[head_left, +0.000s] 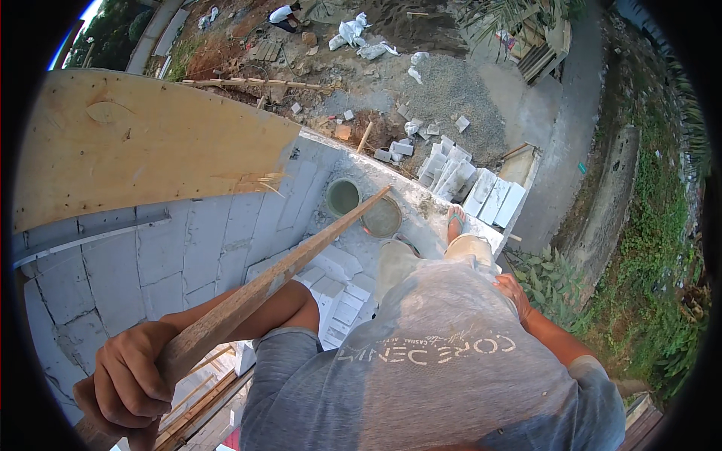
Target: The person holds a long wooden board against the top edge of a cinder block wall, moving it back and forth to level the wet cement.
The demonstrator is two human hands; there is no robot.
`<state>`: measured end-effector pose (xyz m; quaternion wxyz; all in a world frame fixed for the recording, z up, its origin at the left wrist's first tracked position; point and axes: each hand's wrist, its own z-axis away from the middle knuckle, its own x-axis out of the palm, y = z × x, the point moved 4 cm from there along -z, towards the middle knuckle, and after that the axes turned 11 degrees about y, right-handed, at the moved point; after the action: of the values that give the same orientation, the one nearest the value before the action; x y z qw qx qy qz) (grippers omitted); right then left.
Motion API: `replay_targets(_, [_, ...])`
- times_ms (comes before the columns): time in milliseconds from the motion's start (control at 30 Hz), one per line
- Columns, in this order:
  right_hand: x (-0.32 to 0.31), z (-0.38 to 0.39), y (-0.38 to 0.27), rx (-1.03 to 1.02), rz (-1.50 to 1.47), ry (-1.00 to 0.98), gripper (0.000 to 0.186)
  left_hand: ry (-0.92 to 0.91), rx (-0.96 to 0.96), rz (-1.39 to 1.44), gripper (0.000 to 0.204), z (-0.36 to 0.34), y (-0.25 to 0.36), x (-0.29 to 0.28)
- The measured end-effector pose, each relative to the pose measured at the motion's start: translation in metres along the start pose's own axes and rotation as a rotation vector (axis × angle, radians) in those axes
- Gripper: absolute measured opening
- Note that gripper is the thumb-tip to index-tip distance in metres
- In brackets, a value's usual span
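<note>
At the lower left, my left hand (131, 376) is closed round a long wooden pole (278, 270). The pole slants up and right across the view, its far end over the rim of a round bucket of grey mix (382, 218). A second round bucket (344, 197) stands just left of it. My right hand (514, 292) lies against my light trousers (472, 250) at the hip, its fingers partly seen and apparently holding nothing. One foot in a flip-flop (456, 218) is on the wall top (421, 197); the other is mostly hidden beside the bucket.
A plywood sheet (150, 143) leans over the block wall (162, 259) on the left. White blocks lie below (342, 297) and in a stack outside (455, 171). Beyond the wall's edge, the ground drops to gravel (459, 98), a paved path (575, 128) and a bent-over person (284, 16).
</note>
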<state>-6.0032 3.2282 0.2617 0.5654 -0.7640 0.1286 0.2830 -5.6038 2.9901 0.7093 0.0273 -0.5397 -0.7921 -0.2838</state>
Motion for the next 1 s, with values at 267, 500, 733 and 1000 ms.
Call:
replay_targets(267, [0.007,-0.009,-0.011,0.029,0.033,0.009,0.069,-0.087,-0.046,0.113,0.029,-0.001,-0.001,-0.004])
replay_targets(500, [0.029,0.012,-0.005,0.195,0.048,0.185,0.054,-0.088,-0.039,-0.115,0.023,-0.007,-0.024,0.008])
replay_targets(733, [0.023,0.003,-0.014,0.091,0.075,0.203,0.054,-0.072,-0.040,0.025,0.030,-0.010,-0.007,-0.007])
replay_targets(1000, [0.016,-0.009,-0.006,0.041,0.087,0.162,0.060,-0.073,0.010,0.172,0.026,-0.003,-0.007,-0.005])
